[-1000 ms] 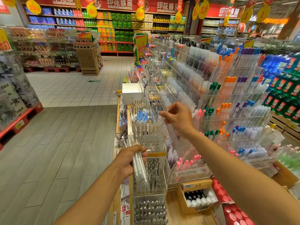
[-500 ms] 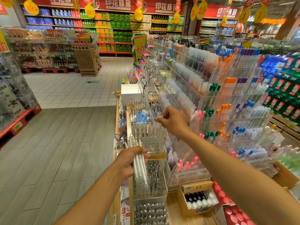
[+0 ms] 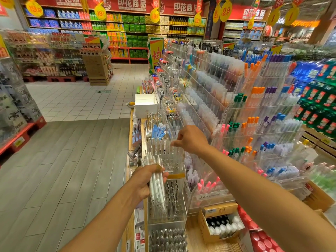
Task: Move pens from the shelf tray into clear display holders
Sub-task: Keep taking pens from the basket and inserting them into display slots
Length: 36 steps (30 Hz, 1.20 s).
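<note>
Only one view here, the head cam. Red banners (image 3: 131,3) up top read 印花商品, and yellow price tags (image 3: 34,9) hang down — 19.9 on several, 2.9 on another further right. A green and yellow sign (image 3: 156,51) at the end of the pen rack has a big 均 on it. A price strip (image 3: 209,195) low on the rack shows digits, too blurry to trust.

Left hand (image 3: 145,180) has its fingers curled round a bundle of clear pens (image 3: 157,182). The pens stick out above the thumb and run down past the palm, tips pointing down over the holder below. Right hand (image 3: 190,139) reaches over the top holder (image 3: 166,153), thumb and forefinger pinched together right at the tops of the pens standing in it — whether they actually have a pen between them I can't tell, it's all clear plastic there.

Containers: the top holder has clear pens standing upright in a row. The holder under it (image 3: 169,202) has a yellow strip along its rim and is full of dark-tipped pens. Another one below (image 3: 168,239) holds silvery pens. A cardboard box (image 3: 221,224) sits just right of that with black and white caps showing. A white box (image 3: 146,104) sits further back on the shelf. The big rack (image 3: 254,124) on the right is packed with orange, green, blue, purple and pink capped pens.
</note>
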Motion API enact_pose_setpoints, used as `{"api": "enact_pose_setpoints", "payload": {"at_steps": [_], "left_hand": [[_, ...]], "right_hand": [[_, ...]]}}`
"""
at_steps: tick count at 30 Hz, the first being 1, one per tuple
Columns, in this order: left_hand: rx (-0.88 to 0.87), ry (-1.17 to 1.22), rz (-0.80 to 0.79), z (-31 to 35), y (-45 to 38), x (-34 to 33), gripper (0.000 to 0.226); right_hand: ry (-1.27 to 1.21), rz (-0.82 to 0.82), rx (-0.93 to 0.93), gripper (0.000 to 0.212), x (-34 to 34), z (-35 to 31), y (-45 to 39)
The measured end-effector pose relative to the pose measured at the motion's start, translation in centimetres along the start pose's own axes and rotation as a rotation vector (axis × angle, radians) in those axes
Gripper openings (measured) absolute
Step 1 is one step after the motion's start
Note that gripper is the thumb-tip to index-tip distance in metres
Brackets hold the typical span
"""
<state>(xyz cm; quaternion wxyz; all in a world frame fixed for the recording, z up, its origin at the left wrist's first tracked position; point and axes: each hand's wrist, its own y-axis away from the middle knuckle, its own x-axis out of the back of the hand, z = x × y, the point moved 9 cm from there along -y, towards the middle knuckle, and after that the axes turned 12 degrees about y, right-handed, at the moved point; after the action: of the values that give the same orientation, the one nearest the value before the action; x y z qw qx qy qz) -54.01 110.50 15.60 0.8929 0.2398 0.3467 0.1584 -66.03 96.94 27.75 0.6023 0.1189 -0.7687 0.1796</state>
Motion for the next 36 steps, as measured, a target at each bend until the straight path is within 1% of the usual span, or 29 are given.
{"api": "enact_pose_setpoints", "payload": {"at_steps": [4,7,9,12,14,15,17,20,22,25,27,29,32,34,36], "left_hand": [[-0.009,0.000,0.006,0.0,0.1,-0.3,0.015],[-0.020,0.004,0.000,0.1,0.2,-0.7,0.011],[-0.027,0.003,-0.017,0.3,0.4,-1.0,0.008],[-0.034,0.007,-0.040,0.5,0.7,-1.4,0.008],[-0.049,0.015,-0.038,0.6,0.8,-1.4,0.009],[-0.055,0.017,-0.038,0.6,0.8,-1.4,0.010],[-0.058,0.015,-0.049,0.6,0.9,-1.6,0.010],[-0.045,0.015,-0.093,0.4,1.0,-2.1,0.011],[-0.043,0.018,-0.114,0.3,1.2,-2.5,0.011],[-0.055,0.030,-0.121,0.1,1.4,-2.6,0.010],[-0.064,0.036,-0.123,0.0,1.5,-2.6,0.013],[-0.064,0.050,-0.125,0.0,1.6,-2.6,0.019],[-0.039,0.103,-0.139,0.0,1.9,-2.7,0.030],[-0.035,0.135,-0.136,0.1,2.0,-2.5,0.039],[-0.042,0.155,-0.107,0.3,1.8,-2.0,0.039]], "right_hand": [[0.135,-0.016,0.047,0.036,0.2,-1.0,-0.1],[0.122,0.014,0.054,0.039,0.4,-1.0,0.1],[0.017,0.075,0.047,0.033,1.0,-0.9,0.5],[-0.208,0.160,0.006,0.020,2.1,-0.1,1.1],[-0.376,0.175,-0.009,0.015,2.7,0.3,1.5],[-0.435,0.151,0.002,0.013,2.7,0.2,1.8],[-0.483,0.015,0.053,0.011,1.9,-0.6,2.4],[-0.452,-0.254,0.098,0.021,-0.8,-1.9,4.0],[-0.467,-0.337,0.108,0.023,-1.9,-2.6,4.9],[-0.579,-0.340,0.088,0.016,-2.5,-3.0,5.7],[-0.637,-0.363,0.078,0.016,-2.8,-3.1,5.8],[-0.711,-0.406,0.064,0.017,-3.2,-3.1,6.1],[-0.911,-0.468,0.033,0.013,-3.4,-3.1,6.2],[-1.037,-0.448,0.015,0.011,-2.8,-2.6,5.8],[-1.151,-0.374,0.021,0.011,-1.5,-1.8,5.1]]}}
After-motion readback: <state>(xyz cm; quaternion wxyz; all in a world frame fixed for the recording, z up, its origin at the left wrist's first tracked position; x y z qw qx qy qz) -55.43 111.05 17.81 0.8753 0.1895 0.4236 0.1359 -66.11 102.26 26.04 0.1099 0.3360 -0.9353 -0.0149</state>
